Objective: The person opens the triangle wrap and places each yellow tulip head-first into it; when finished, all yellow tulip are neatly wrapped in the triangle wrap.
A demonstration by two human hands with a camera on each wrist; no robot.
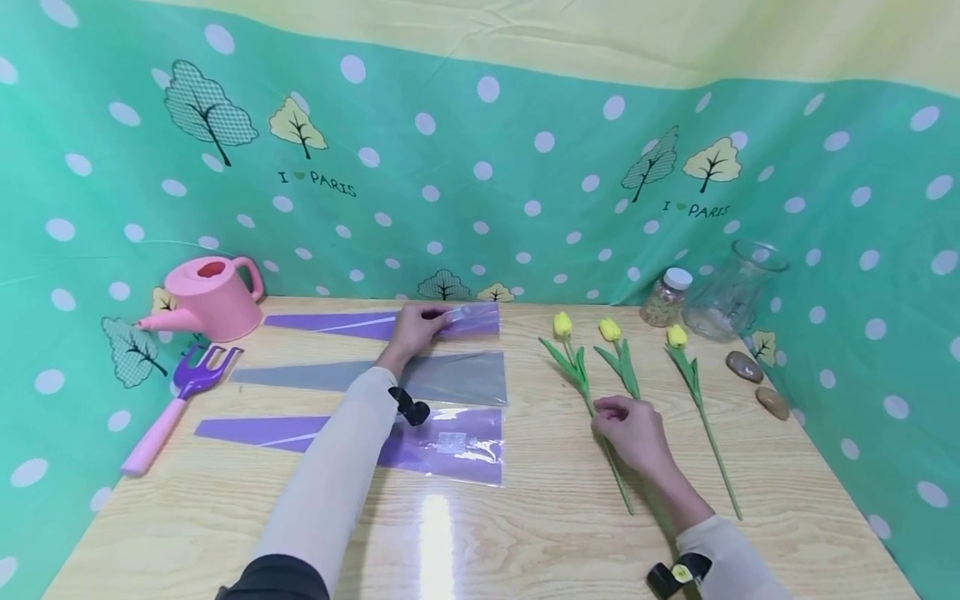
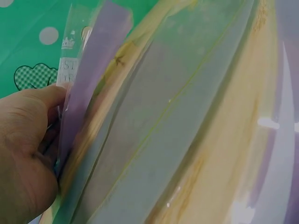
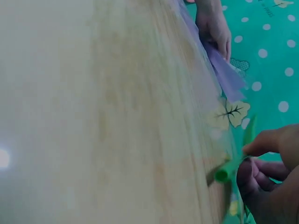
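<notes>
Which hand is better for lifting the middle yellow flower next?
Probably the right hand: it already pinches the middle tulip by its stem. The left hand is farther away, holding the back purple sleeve.

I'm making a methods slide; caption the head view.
Left-hand grip on the farthest purple flower sleeve, right-hand grip on the middle yellow tulip.

Pale wood-grain table (image 1: 555, 533), seen from its near side. Left: pink can (image 1: 213, 304), a purple-and-pink fork (image 1: 176, 408) before it. Left of centre: three wraps (image 1: 457, 379), rear to front purple, grey, purple. Right of centre: three yellow tulips (image 1: 677, 337), blooms rearward. Rear right: capped jar (image 1: 662, 304), glass vase (image 1: 720, 312), two stones (image 1: 745, 366).
</notes>
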